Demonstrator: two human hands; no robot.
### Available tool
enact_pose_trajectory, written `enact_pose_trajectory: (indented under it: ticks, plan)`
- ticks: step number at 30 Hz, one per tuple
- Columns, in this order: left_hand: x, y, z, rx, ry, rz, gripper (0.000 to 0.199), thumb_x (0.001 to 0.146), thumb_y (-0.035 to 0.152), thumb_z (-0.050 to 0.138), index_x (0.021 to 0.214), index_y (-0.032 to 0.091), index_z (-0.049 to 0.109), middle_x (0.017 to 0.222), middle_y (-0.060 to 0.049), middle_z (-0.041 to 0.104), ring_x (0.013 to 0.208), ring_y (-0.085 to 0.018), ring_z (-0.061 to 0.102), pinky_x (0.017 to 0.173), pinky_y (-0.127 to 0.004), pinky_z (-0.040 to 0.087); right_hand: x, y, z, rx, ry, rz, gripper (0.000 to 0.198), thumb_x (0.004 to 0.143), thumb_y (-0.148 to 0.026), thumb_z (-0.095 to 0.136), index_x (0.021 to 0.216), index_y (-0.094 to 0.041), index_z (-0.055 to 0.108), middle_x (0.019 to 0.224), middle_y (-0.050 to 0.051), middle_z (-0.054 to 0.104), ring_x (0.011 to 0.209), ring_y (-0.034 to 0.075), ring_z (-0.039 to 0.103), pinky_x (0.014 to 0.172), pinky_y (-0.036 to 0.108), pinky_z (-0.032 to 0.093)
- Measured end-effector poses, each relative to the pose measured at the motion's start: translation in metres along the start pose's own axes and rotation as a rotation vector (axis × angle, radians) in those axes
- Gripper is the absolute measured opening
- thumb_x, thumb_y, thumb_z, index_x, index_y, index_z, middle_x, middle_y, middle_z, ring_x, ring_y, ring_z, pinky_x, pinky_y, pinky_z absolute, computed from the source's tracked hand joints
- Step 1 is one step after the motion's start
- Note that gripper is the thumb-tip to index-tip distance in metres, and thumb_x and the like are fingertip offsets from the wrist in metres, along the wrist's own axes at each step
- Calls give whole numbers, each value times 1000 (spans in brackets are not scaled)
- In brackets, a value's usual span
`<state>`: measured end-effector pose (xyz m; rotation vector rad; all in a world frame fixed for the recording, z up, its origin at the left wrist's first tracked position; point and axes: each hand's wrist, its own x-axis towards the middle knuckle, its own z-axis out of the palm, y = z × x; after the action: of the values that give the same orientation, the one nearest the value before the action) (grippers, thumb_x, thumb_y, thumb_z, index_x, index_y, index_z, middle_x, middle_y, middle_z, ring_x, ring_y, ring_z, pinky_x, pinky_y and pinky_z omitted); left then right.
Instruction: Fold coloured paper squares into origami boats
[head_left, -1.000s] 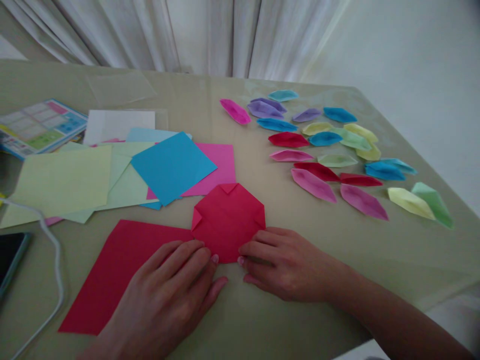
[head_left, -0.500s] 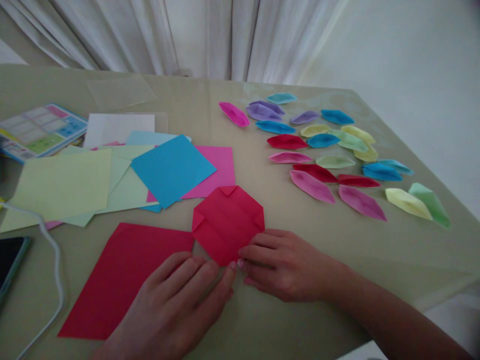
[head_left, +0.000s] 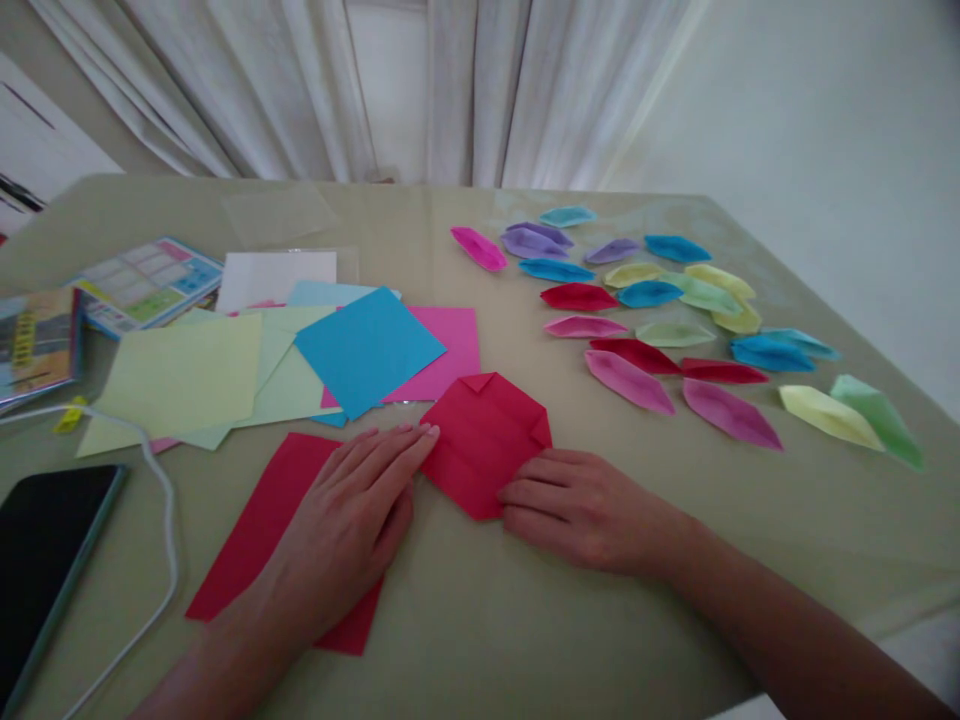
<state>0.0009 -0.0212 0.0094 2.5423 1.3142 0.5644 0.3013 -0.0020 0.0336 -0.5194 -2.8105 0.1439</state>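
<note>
A red paper folded into an octagon (head_left: 487, 440) lies on the table in front of me, small corner flaps turned in at its far and right corners. My left hand (head_left: 356, 510) is stretched out flat, its fingertips touching the paper's left edge and covering the corner there. At the lower right edge, my right hand (head_left: 581, 510) grips the paper with bent fingers; its thumb is hidden. Beneath the left hand and wrist lies a flat red sheet (head_left: 255, 530), partly covered.
Boat-shaped folded papers, such as a red one (head_left: 577, 297), spread over the right side. Left of centre are a blue sheet (head_left: 371, 350), a pink sheet (head_left: 450, 350) and pale yellow sheets (head_left: 187, 370). A phone (head_left: 52, 560), white cable (head_left: 169, 520) and booklet (head_left: 37, 345) lie at left.
My left hand has moved from the paper's near corner up to its left edge, fingers straightened. The right hand stays at the lower right. The view has shifted slightly left.
</note>
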Motion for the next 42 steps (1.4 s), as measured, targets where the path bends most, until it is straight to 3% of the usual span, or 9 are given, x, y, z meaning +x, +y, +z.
enact_pose_trajectory:
  ticks: [3, 5, 9, 14, 21, 27, 34, 38, 42]
  plan:
    - [-1, 0, 5, 11, 35, -16, 35, 107, 23, 52, 140, 23, 62, 134, -9, 68, 124, -27, 61, 111, -46, 46, 2, -1, 0, -22, 32, -35, 22, 110, -16, 52, 104, -15, 72, 95, 7, 78, 90, 20, 70, 81, 34, 54]
    - [-1, 1, 4, 1, 47, -17, 28, 108, 25, 53, 132, 23, 66, 134, -9, 67, 125, -28, 60, 112, -46, 46, 3, -2, -1, 0, 72, -45, 22, 110, -15, 49, 109, -14, 71, 95, 8, 79, 90, 20, 72, 82, 34, 56]
    - [-2, 4, -1, -43, 36, -44, 39, 106, 36, 58, 144, 25, 56, 148, -9, 60, 138, -29, 54, 117, -47, 43, 0, -1, -3, 134, 194, 16, 16, 109, -15, 53, 116, -14, 67, 101, 8, 80, 91, 20, 73, 83, 33, 57]
    - [-3, 6, -9, -217, -17, -159, 50, 105, 46, 59, 151, 30, 46, 149, -7, 62, 135, -28, 58, 112, -44, 50, -7, 2, 0, 430, 387, 212, 22, 99, -8, 59, 116, -20, 64, 98, 7, 76, 91, 17, 73, 80, 28, 57]
    - [-4, 12, -6, -355, 32, -191, 17, 106, 36, 56, 118, 29, 64, 124, -3, 74, 117, -23, 69, 100, -37, 58, -6, -3, 4, 700, 574, 580, 19, 99, -10, 61, 108, -26, 65, 95, 2, 68, 82, 15, 67, 69, 25, 53]
    - [-5, 19, 3, -316, 132, -218, 17, 105, 37, 59, 116, 27, 67, 105, -1, 79, 91, -19, 76, 76, -27, 60, 0, 1, 1, 892, 448, 800, 14, 97, -26, 73, 109, -25, 66, 87, -1, 69, 73, 12, 65, 64, 21, 52]
    - [-6, 17, 8, -80, 153, -71, 18, 106, 30, 58, 116, 25, 71, 107, -4, 75, 95, -23, 69, 90, -37, 54, 3, 8, 6, 901, 193, 928, 21, 93, -31, 79, 110, -22, 73, 87, 2, 77, 78, 16, 72, 68, 25, 55]
    - [-6, 17, 10, -46, 126, -109, 17, 107, 31, 56, 112, 24, 71, 108, -5, 71, 98, -23, 65, 91, -38, 52, 3, 8, 9, 894, 183, 954, 22, 94, -32, 78, 112, -21, 72, 90, 3, 80, 79, 17, 74, 66, 25, 55]
    - [-5, 17, 12, 0, 91, -190, 28, 107, 37, 55, 128, 23, 67, 115, -8, 68, 103, -27, 63, 92, -43, 51, 4, 8, 12, 756, 212, 934, 20, 94, -31, 78, 108, -20, 71, 88, 3, 77, 75, 17, 72, 65, 27, 55]
